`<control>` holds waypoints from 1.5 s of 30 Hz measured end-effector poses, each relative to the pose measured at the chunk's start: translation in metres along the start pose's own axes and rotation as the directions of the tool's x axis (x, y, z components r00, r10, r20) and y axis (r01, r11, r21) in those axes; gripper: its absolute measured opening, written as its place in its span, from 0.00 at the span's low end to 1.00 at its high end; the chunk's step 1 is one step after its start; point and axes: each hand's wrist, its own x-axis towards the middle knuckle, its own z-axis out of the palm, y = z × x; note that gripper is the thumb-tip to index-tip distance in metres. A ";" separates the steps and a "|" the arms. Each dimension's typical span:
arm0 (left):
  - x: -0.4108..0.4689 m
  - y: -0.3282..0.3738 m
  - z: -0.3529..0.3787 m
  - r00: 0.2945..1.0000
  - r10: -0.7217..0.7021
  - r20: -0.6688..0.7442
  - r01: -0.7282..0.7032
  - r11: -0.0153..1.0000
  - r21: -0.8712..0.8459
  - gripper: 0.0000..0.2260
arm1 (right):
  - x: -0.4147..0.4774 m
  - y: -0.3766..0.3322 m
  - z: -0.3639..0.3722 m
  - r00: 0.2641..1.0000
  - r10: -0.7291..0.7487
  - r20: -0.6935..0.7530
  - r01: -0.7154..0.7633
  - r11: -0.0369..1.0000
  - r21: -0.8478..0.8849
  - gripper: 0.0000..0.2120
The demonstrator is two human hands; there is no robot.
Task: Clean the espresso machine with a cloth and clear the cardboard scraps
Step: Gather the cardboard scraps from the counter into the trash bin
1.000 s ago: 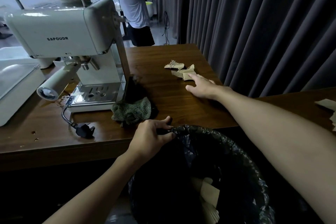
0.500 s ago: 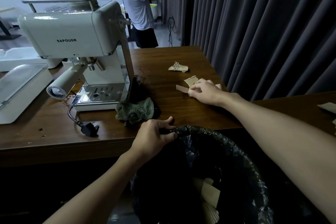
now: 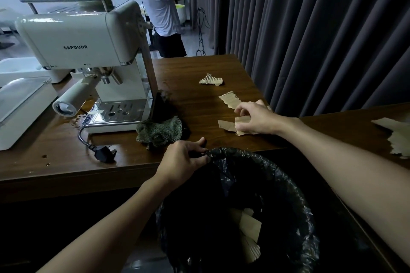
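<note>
A cream espresso machine [image 3: 84, 44] stands on the brown table [image 3: 199, 68]. A green cloth [image 3: 160, 132] lies crumpled at its front right corner. My right hand [image 3: 255, 118] presses down on torn cardboard scraps [image 3: 230, 101], fingers curled around a flat piece near the table's front edge. Another ridged scrap [image 3: 210, 80] lies farther back. My left hand [image 3: 184, 160] pinches the rim of a black-lined bin [image 3: 277, 175] held just below the table edge. Several cardboard pieces [image 3: 250, 226] lie inside the bin.
More cardboard scraps [image 3: 397, 135] lie on the table section at the right. The machine's plug [image 3: 103, 154] and cord rest near the front edge. A white lidded box [image 3: 20, 108] sits at the left. A person [image 3: 162, 11] stands behind the table by the dark curtain [image 3: 310, 29].
My right hand has dragged the cardboard scraps along the table toward the front edge and the bin. My left hand has kept its grip on the bin rim.
</note>
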 end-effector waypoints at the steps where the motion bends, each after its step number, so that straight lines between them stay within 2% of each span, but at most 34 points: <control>1: 0.000 0.000 0.000 1.000 0.001 -0.001 -0.001 1.000 -0.002 0.14 | -0.002 0.001 -0.001 1.000 0.004 0.001 -0.004 1.000 -0.029 0.22; 3: -0.001 0.001 0.000 1.000 0.004 -0.002 -0.004 1.000 -0.004 0.14 | -0.005 0.002 -0.002 0.999 0.032 0.026 -0.030 0.997 -0.065 0.24; 5: -0.001 0.001 -0.001 1.000 0.000 0.000 0.000 1.000 -0.007 0.14 | -0.007 0.005 -0.003 0.997 0.057 0.054 -0.055 0.998 -0.033 0.21; 10: 0.000 0.000 -0.001 1.000 -0.001 -0.002 0.001 1.000 -0.008 0.14 | -0.021 0.003 -0.013 0.999 0.015 0.029 -0.019 0.987 0.158 0.05; 13: 0.000 -0.001 0.000 1.000 -0.001 -0.010 0.000 1.000 -0.009 0.13 | -0.032 -0.003 -0.026 0.998 -0.023 0.059 0.004 0.954 0.301 0.04; 16: 0.000 -0.001 -0.001 1.000 -0.004 0.000 0.004 1.000 -0.023 0.13 | -0.046 -0.015 -0.041 0.972 -0.106 0.211 0.007 0.906 0.424 0.08; 18: 0.000 -0.001 0.000 1.000 0.004 0.007 -0.004 1.000 -0.017 0.12 | -0.053 -0.023 -0.047 0.901 -0.157 0.405 -0.009 0.925 0.380 0.11; 19: 0.000 -0.001 0.000 1.000 0.009 0.006 -0.009 1.000 -0.009 0.12 | -0.055 -0.025 -0.047 0.864 -0.176 0.471 -0.011 0.930 0.367 0.13; 20: 0.000 -0.002 0.000 1.000 0.008 0.001 -0.008 1.000 -0.004 0.12 | -0.054 -0.025 -0.044 0.858 -0.188 0.479 -0.009 0.926 0.378 0.14; 23: 0.001 -0.003 0.001 1.000 -0.010 -0.013 0.010 1.000 -0.021 0.13 | -0.043 -0.018 -0.032 0.965 -0.131 0.228 0.034 0.922 0.386 0.13; 25: 0.002 -0.002 0.001 1.000 -0.021 -0.010 0.021 0.999 -0.037 0.13 | -0.031 -0.012 -0.021 0.991 -0.067 0.117 0.029 0.953 0.303 0.16; 30: 0.001 0.000 0.000 1.000 -0.015 -0.005 0.015 1.000 -0.025 0.13 | 0.000 -0.005 0.004 0.999 0.040 0.037 -0.045 0.988 0.148 0.29; 34: 0.000 0.001 0.000 1.000 -0.017 -0.006 0.017 0.999 -0.031 0.13 | 0.016 -0.012 0.009 0.996 0.081 0.028 -0.084 0.992 0.098 0.32; 37: -0.001 0.000 -0.001 1.000 -0.009 -0.006 0.008 1.000 -0.021 0.12 | 0.022 -0.014 0.011 0.996 0.092 0.019 -0.092 0.996 0.001 0.29; 41: 0.000 0.000 0.000 1.000 -0.003 -0.003 0.003 1.000 -0.022 0.13 | 0.019 -0.014 0.010 0.976 0.024 -0.217 -0.023 1.000 0.006 0.18; 45: 0.000 0.000 -0.001 1.000 0.001 0.000 -0.001 1.000 -0.008 0.13 | 0.012 -0.008 0.010 0.997 0.030 -0.065 -0.034 0.997 -0.067 0.17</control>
